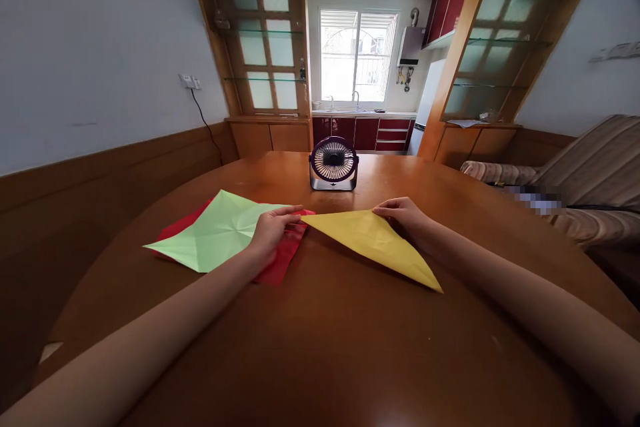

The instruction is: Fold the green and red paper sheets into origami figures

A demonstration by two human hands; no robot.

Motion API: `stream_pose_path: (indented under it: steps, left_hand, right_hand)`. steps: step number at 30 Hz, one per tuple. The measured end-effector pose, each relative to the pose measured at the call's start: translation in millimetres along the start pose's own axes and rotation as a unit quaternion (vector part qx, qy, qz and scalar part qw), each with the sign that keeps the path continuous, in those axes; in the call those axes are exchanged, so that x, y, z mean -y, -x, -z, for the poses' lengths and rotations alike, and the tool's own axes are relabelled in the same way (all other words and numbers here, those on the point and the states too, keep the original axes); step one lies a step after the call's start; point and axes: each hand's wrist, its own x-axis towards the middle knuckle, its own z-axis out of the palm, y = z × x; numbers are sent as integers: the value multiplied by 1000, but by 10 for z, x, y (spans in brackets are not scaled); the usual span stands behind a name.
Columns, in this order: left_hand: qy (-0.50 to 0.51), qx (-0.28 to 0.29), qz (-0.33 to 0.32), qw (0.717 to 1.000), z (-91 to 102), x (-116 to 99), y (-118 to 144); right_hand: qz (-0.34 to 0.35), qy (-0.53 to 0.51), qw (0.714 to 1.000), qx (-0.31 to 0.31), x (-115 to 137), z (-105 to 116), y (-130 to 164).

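A yellow paper (373, 243), folded into a triangle, lies on the round wooden table (320, 347). My right hand (403, 215) rests with its fingertips on the triangle's far right corner. My left hand (273, 230) lies flat on the stacked sheets beside the triangle's left tip, fingers stretched toward it. That stack is a creased light green paper (215, 233) on top of a red paper (283, 257), which shows at the right edge and far left.
A small purple desk fan (333, 163) stands at the table's far side, facing me. A striped sofa (575, 180) is to the right. Wood-panelled wall runs along the left; a kitchen with red cabinets (380, 133) opens behind.
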Motion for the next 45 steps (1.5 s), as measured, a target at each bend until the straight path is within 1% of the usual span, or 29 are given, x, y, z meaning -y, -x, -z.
stream_pose_path:
  steps: [4, 6, 8, 10, 11, 13, 14, 15, 16, 18, 20, 21, 23, 25, 27, 31, 35, 40, 42, 45]
  left_hand:
    - [-94, -40, -86, 991, 19, 64, -49]
    - [-157, -45, -123, 979, 38, 73, -78]
    - [-236, -38, -151, 959, 63, 57, -108]
    - [-331, -42, -179, 925, 94, 24, -135]
    - [-380, -51, -197, 902, 107, 6, -144]
    - [-470, -67, -247, 845, 117, -15, -143]
    - [-505, -62, -276, 816, 108, -12, -131]
    - [-531, -43, -303, 790, 87, 2, -114]
    - [-550, -8, -327, 769, 55, 27, -92]
    - [-567, 90, -355, 738, -36, 108, -51]
    - [-588, 197, -344, 706, -136, 207, -37]
    - [-596, 229, -323, 699, -178, 253, -44]
    - [-610, 273, -277, 690, -233, 325, -80]
    - [-622, 297, -244, 682, -248, 363, -126]
    - [-632, 309, -230, 673, -238, 376, -159]
    - [-632, 321, -239, 664, -210, 369, -156]
    - [-629, 333, -246, 658, -220, 335, -70]
    - [-612, 388, -268, 635, -300, 278, 106]
    - [-600, 401, -268, 638, -341, 267, 177]
    - [-578, 411, -267, 653, -390, 266, 270]
  right_hand:
    - [39, 64, 997, -1, -43, -63, -6]
    - [58, 89, 994, -3, -72, -81, -14]
    - [74, 111, 991, -8, -107, -89, -21]
    - [89, 131, 987, -16, -141, -91, -28]
    - [97, 140, 985, -22, -155, -91, -33]
    - [110, 158, 981, -34, -173, -90, -41]
    - [116, 168, 978, -39, -178, -90, -46]
    - [121, 177, 976, -43, -180, -91, -49]
    - [126, 187, 973, -46, -180, -92, -52]
    - [133, 203, 969, -50, -177, -95, -54]
    - [138, 217, 965, -52, -175, -97, -53]
    - [140, 222, 964, -51, -175, -98, -52]
    - [141, 229, 962, -50, -178, -97, -51]
    - [140, 233, 961, -47, -184, -95, -52]
    - [139, 235, 961, -44, -189, -93, -55]
    - [141, 238, 960, -42, -191, -94, -56]
    - [146, 243, 958, -44, -188, -102, -48]
    - [153, 248, 956, -40, -182, -112, -47]
    - [157, 250, 955, -38, -179, -109, -47]
    - [162, 255, 953, -36, -179, -101, -46]
